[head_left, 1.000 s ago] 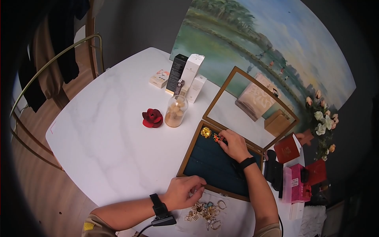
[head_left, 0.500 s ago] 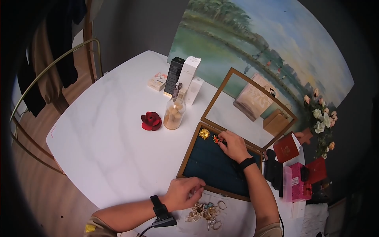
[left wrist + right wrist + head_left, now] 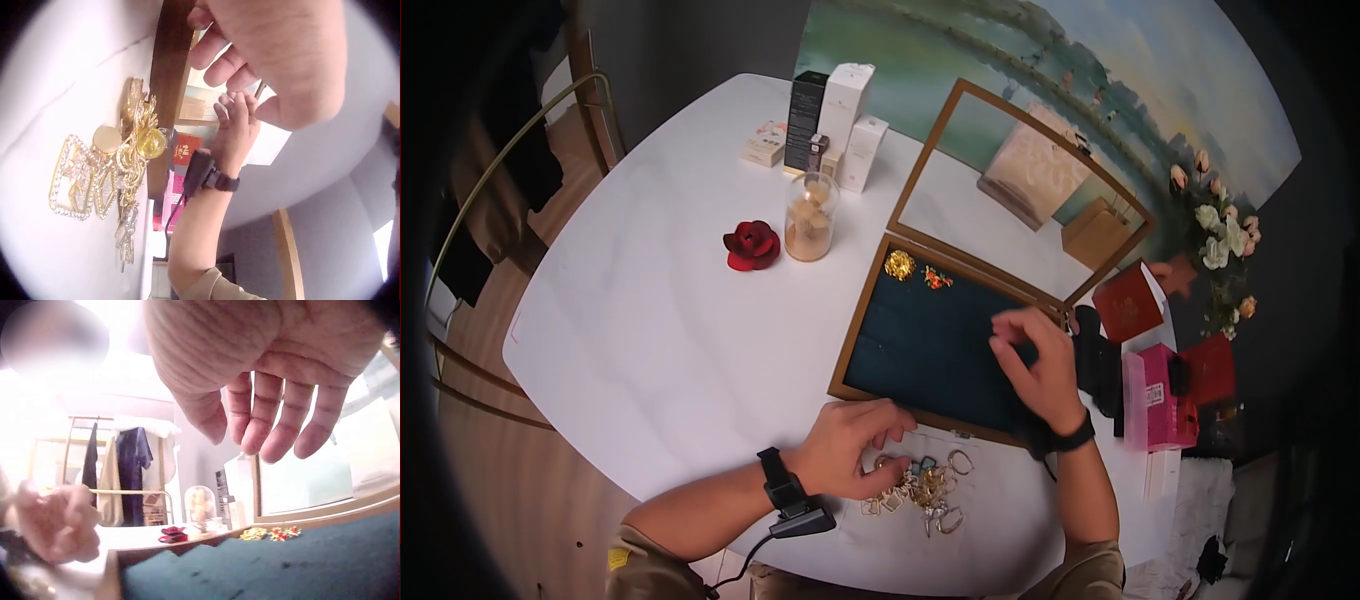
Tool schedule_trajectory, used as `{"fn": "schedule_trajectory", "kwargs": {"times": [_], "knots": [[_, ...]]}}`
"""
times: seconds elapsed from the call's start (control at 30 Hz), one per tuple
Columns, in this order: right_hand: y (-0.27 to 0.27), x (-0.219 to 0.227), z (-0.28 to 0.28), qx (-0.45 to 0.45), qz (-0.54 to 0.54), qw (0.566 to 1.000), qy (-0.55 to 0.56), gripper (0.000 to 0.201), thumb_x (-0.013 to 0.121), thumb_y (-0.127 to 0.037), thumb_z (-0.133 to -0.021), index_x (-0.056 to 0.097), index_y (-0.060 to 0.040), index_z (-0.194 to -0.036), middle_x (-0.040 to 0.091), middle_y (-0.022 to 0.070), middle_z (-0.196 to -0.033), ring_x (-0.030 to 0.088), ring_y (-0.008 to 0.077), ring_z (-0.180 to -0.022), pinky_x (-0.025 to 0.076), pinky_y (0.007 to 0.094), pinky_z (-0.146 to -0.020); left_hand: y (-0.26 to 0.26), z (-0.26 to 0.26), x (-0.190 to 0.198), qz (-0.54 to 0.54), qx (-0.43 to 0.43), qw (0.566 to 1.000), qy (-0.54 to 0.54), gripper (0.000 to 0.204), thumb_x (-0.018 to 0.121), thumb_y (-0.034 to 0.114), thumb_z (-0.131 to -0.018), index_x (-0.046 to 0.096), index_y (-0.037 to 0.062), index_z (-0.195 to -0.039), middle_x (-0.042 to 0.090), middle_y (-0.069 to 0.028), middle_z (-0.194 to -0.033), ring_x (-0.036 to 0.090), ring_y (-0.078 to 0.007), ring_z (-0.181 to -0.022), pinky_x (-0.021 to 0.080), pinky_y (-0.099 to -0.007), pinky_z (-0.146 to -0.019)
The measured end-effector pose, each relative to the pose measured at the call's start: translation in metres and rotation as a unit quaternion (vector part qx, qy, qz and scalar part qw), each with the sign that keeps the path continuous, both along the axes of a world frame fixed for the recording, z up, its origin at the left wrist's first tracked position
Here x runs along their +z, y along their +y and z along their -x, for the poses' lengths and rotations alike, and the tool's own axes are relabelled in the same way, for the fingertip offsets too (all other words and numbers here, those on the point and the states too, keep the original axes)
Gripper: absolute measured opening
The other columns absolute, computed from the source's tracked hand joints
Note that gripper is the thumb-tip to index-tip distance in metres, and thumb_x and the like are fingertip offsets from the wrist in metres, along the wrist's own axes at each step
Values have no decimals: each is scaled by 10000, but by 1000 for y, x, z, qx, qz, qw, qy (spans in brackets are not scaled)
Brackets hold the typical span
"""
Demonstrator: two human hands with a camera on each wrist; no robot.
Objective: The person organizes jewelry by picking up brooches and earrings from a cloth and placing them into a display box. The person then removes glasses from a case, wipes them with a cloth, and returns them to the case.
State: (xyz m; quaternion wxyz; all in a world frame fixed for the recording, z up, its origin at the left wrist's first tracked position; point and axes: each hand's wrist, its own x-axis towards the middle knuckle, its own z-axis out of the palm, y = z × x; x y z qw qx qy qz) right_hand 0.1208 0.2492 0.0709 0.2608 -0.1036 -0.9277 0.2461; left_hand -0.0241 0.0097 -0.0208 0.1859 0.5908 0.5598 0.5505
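A wooden box with a dark teal lining lies with its glass lid raised. Near its far left corner sit a gold flower brooch and an orange-red brooch. Above the lining hovers my right hand, empty, fingers relaxed and apart from both brooches. My left hand, fingers loosely bent and holding nothing, is at the box's near left corner, beside a pile of gold jewelry. In the left wrist view the pile shows a yellow bead and rhinestone squares below the left hand.
Left of the box are a red flower and a glass dome, with upright cartons behind. On the right stand a red booklet, a pink box and a flower bunch.
My right hand has let go of the orange-red brooch and moved right and nearer. The left hand has shifted slightly, its thumb now over the pile's edge. The head view has tilted down.
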Motion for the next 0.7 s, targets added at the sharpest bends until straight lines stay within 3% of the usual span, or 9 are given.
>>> {"fn": "schedule_trajectory", "kwargs": {"times": [0.07, 0.13, 0.23, 0.3, 0.37, 0.5, 0.63, 0.7], "knots": [[-21, 5, -32, 4, 34, 999, -23, 141, 671, 16, -921, 691, 11, -1061, 686, 133, -948, 709, 231, -845, 556, 307, -758, 0, 1, 5, 32, -39, 999, 14, 367, 775, 184, -758, 677, 38, -1079, 665, -78, -892, 678, -259, -765, 550, -373, -674], [-35, -2, -65, 26, 64, 997, -33, 110, 641, 30, -930, 701, 13, -1021, 686, 130, -906, 704, 233, -831, 550, 308, -734, 3, 0, 8, 29, -108, 985, 134, 467, 792, 272, -746, 659, 34, -1126, 652, -119, -1021, 657, -312, -895, 551, -413, -771], [-56, -17, -106, 28, 209, 975, -75, 132, 621, 35, -946, 717, 7, -1032, 704, 114, -907, 694, 207, -800, 537, 300, -739, 3, -6, 8, 28, -139, 974, 174, 534, 812, 325, -738, 648, 40, -1158, 630, -147, -1086, 625, -350, -1012, 534, -436, -849], [-62, -34, -128, 32, 263, 961, -85, 133, 623, 33, -948, 719, 8, -1038, 707, 113, -910, 694, 196, -800, 536, 292, -749, 3, -8, 13, 41, -132, 970, 201, 552, 823, 345, -733, 645, 42, -1158, 621, -149, -1078, 615, -353, -1016, 528, -438, -854], [-67, -49, -138, 32, 390, 914, -105, 131, 621, 21, -962, 719, 5, -1047, 704, 102, -897, 683, 167, -806, 532, 283, -753, 1, -9, 19, 56, -120, 965, 227, 570, 835, 365, -729, 642, 43, -1158, 613, -151, -1071, 606, -357, -1020, 522, -439, -859], [-63, -69, -146, 46, 440, 889, -116, 138, 598, -3, -990, 716, 8, -1060, 700, 90, -887, 669, 144, -803, 528, 284, -751, 2, -6, 30, 89, -111, 959, 245, 585, 861, 414, -711, 642, 52, -1114, 598, -125, -983, 581, -346, -946, 511, -441, -822], [-60, -85, -145, 28, 553, 830, -64, 147, 562, -61, -998, 670, 24, -945, 659, 67, -890, 600, 127, -805, 488, 278, -742, 4, -5, 29, 102, -111, 959, 239, 558, 868, 414, -699, 642, 61, -1068, 595, -106, -944, 573, -328, -922, 504, -435, -790], [-59, -85, -145, 46, 549, 831, -79, 139, 570, -62, -995, 668, 21, -940, 654, 64, -886, 602, 127, -809, 488, 277, -743, 3, -5, 27, 106, -109, 958, 241, 547, 864, 404, -696, 643, 61, -1061, 596, -105, -945, 574, -326, -922, 504, -431, -785]]}}
